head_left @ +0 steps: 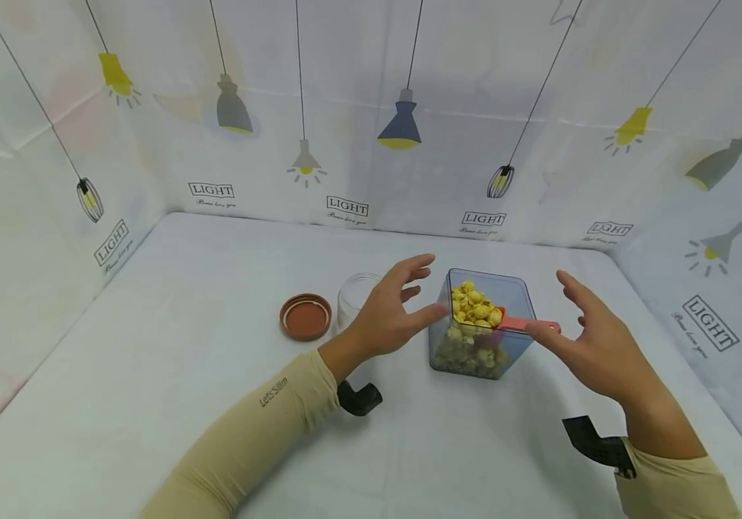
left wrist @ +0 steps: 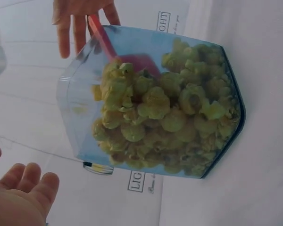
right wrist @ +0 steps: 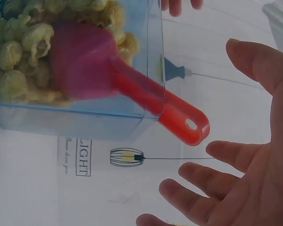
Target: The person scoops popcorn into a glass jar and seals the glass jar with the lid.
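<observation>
A clear bluish square container (head_left: 507, 285) stands on the white surface and holds yellow popcorn (head_left: 472, 308). Stuck in the popcorn is a red scoop (head_left: 529, 325), its handle jutting over the right rim. My left hand (head_left: 383, 313) hovers at the container's left, fingers spread and slightly bent, apart from it in the left wrist view. On the other side, my right hand (head_left: 598, 346) is held with thumb and fingers apart around the handle's end. The right wrist view shows a gap between those fingers (right wrist: 193, 197) and the scoop. Neither hand holds anything.
Behind my left hand stands a clear jar (head_left: 356, 288), partly hidden by the hand and forearm. A brown round lid (head_left: 306, 317) lies to the jar's left. White cloth walls (head_left: 371, 180) printed with lamps enclose the back and sides.
</observation>
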### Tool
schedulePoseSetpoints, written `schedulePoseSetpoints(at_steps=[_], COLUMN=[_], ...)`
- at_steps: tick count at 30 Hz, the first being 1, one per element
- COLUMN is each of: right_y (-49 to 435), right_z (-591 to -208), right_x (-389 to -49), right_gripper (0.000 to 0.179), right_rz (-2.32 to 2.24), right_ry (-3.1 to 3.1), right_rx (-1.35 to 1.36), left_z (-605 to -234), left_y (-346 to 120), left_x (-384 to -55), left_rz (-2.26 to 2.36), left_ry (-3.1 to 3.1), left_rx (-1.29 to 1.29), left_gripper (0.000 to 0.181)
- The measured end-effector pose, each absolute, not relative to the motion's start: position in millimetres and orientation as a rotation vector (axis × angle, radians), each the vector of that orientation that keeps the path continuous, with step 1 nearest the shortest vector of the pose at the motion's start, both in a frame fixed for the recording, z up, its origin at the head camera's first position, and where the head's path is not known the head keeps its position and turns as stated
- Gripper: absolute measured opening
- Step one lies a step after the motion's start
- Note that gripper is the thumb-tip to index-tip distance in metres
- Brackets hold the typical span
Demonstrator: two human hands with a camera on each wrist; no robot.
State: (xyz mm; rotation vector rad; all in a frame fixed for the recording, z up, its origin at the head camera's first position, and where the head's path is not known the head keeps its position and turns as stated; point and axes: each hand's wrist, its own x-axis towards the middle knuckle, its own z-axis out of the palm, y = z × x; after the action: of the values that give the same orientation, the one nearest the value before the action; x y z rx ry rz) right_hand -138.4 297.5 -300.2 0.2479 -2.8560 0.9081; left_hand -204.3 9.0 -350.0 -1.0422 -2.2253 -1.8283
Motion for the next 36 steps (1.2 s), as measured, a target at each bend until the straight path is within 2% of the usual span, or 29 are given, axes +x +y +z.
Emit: schedulePoseSetpoints(at_steps=[15, 21, 26, 33, 36], right_y=[310.0, 312.5, 312.5, 310.0, 309.9], right_z=[-330.3, -334.3, -334.0, -330.8, -330.1], right_x=[-142.4, -144.3, -143.5, -145.7, -148.2], right_gripper=[0.076, 0.067, 0.061, 0.040, 0.037], right_rz=[1.006, 0.994, 1.033, 1.000, 0.992], right_ry=[-2.839, -2.793, -2.773, -2.730, -2.706], right_rx=[0.163, 0.157, 0.168, 0.158, 0.148], left_z=[-369.3, -376.8, -384.9, -389.9, -389.5], left_y=[38.0, 50.1, 56.8, 56.2, 55.7], left_x=[-212.5, -219.7, -226.0, -228.4, -229.3], left_rz=[-1.849, -1.978, -2.088, -2.101, -2.102], left_ry=[-2.417, -2.397, -2.332, -2.306, -2.304], left_rx=[-0.986, -0.913, -0.953, -0.982, -0.992], left_gripper=[0.067, 0.063, 0.060, 0.058, 0.058])
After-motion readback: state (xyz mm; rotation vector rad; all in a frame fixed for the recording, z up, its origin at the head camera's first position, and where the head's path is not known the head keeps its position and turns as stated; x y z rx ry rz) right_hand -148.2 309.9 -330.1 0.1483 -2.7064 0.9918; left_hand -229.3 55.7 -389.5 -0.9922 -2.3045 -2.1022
